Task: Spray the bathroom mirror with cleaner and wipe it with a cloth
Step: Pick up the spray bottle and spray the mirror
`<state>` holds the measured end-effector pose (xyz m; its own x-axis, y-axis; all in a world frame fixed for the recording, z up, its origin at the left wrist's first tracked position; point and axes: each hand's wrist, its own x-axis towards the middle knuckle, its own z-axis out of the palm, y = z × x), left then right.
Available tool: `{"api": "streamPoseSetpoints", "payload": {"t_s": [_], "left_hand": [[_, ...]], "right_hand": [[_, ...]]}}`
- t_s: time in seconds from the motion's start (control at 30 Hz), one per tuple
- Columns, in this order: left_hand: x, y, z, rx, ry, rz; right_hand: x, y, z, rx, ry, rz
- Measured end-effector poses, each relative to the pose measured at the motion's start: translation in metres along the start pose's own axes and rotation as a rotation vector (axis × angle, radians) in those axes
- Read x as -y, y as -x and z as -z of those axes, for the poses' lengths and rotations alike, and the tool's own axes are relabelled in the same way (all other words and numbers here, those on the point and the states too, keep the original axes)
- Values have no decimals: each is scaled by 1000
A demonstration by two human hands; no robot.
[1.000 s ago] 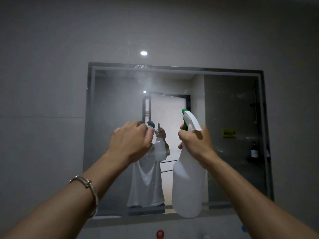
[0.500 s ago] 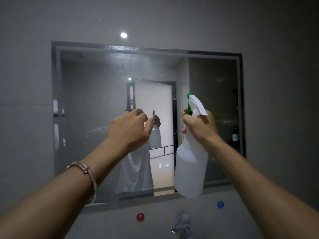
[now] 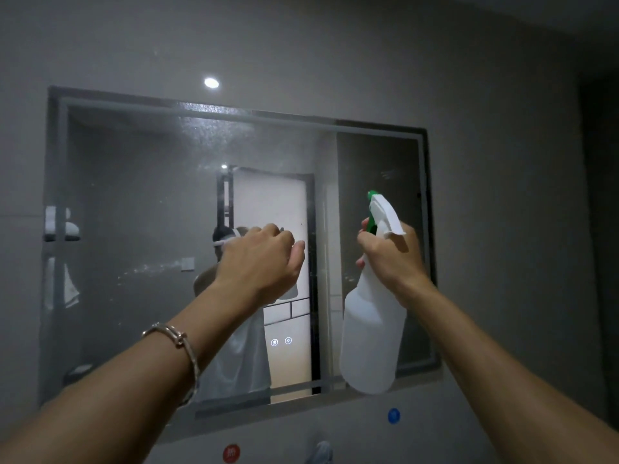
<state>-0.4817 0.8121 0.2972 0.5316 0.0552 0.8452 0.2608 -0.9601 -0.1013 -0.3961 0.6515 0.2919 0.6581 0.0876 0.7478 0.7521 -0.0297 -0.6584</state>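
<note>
The grey tiled wall [image 3: 485,95] is filling most of what I am seeing, and the bathroom mirror [image 3: 134,195] is hanging on it, its long axis running left to right, its glass facing straight at me. A patch of fine droplets [image 3: 214,128] is clinging to the glass near the upper edge, and one ceiling light is glinting on the wall just above the frame.

I am holding one spray bottle [image 3: 371,333] in front of the mirror's right part. It is white and translucent, standing roughly upright with its long axis near vertical and leaning a little; its base is hanging just below the mirror's lower edge. Its white trigger head with the green nozzle [image 3: 371,195] is pointing up and to the left, toward the glass. My right hand [image 3: 392,259] is wrapping the bottle's neck, fingers curled around the front at the trigger.

My left hand [image 3: 261,259] is raised in front of the middle of the mirror, curled into a loose fist. I cannot tell whether it is gripping anything. One metal bracelet [image 3: 181,343] is sitting on that forearm.

Below the mirror, two round stickers are showing on the wall: a red one [image 3: 231,453] and a blue one [image 3: 393,415], with the top of a tap [image 3: 323,452] between them.
</note>
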Motion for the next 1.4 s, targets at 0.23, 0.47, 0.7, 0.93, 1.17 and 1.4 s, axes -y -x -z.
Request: {"api": "streamPoseSetpoints", "payload": {"t_s": [0.23, 0.47, 0.7, 0.93, 1.17, 1.4], "left_hand": [[-28, -10, -9, 31, 27, -30], [-61, -22, -21, 29, 36, -70], [-98, -30, -33, 46, 70, -110], [-123, -35, -42, 32, 71, -124], [-136, -40, -51, 49, 82, -133], [-146, -35, -59, 58, 68, -148]], "right_hand": [[-12, -10, 32, -34, 31, -25], [-36, -16, 67, -77, 46, -100], [-47, -28, 103, -128, 100, -101], [-72, -38, 129, -194, 66, -163], [-77, -54, 148, -194, 45, -161], [-92, -52, 156, -209, 120, -186]]}}
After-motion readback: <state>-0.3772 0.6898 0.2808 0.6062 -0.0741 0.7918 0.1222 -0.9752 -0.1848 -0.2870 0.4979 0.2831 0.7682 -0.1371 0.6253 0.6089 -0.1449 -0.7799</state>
